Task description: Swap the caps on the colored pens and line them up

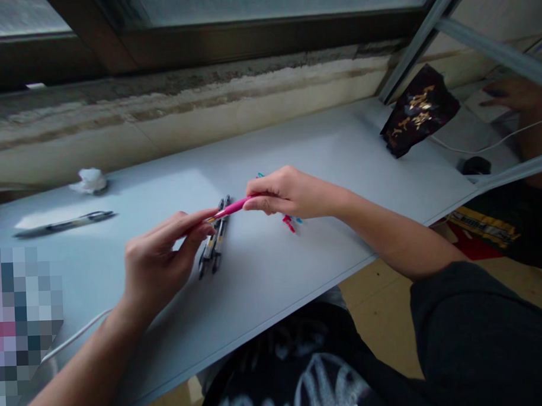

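Observation:
A pink pen (236, 206) is stretched between my two hands above the white table. My left hand (166, 248) pinches its left end between thumb and fingers, and my right hand (288, 193) grips the other end. Below it, just right of my left fingers, several black pens (218, 240) lie side by side on the table, partly hidden by the hand and the pink pen. Under my right hand, small red (289, 223) and teal pieces of other pens poke out; the rest of them is covered.
A black pen (71, 223) lies at the left of the white table (275, 309), near a crumpled white tissue (91, 181). A dark bag (421, 110) with gold lettering stands at the far right by a metal frame. Beyond it another person's hand (509, 94) shows.

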Tool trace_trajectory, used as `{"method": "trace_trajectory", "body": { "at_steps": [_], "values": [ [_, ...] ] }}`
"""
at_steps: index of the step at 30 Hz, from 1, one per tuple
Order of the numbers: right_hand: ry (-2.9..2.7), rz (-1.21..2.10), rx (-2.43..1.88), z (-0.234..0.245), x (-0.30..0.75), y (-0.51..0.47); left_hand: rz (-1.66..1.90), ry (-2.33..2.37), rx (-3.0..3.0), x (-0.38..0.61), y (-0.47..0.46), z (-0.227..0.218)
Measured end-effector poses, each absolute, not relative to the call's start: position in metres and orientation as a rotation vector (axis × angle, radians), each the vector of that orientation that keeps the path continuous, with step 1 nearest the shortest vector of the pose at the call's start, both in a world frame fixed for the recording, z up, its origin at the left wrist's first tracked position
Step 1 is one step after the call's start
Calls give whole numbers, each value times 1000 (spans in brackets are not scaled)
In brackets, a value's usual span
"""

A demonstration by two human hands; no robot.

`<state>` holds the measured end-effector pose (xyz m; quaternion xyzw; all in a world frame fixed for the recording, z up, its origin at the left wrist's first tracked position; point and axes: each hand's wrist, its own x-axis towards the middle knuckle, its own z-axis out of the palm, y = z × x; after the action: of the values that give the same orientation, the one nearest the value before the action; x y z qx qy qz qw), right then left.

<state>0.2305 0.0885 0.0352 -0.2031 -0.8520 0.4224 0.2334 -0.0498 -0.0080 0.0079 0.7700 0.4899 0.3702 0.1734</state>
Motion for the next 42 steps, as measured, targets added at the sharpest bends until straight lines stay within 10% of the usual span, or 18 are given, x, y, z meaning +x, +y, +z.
{"method": "trace_trajectory", "body": {
  "at_steps": [11, 42],
  "values": [
    [-1966, 1691, -783, 35, 223, 84, 1158, 1208, 2590, -46, -13, 8],
    [-1865, 1478, -879, 21, 215, 81, 742, 718, 2441, -37, -16, 8]
  ]
}}
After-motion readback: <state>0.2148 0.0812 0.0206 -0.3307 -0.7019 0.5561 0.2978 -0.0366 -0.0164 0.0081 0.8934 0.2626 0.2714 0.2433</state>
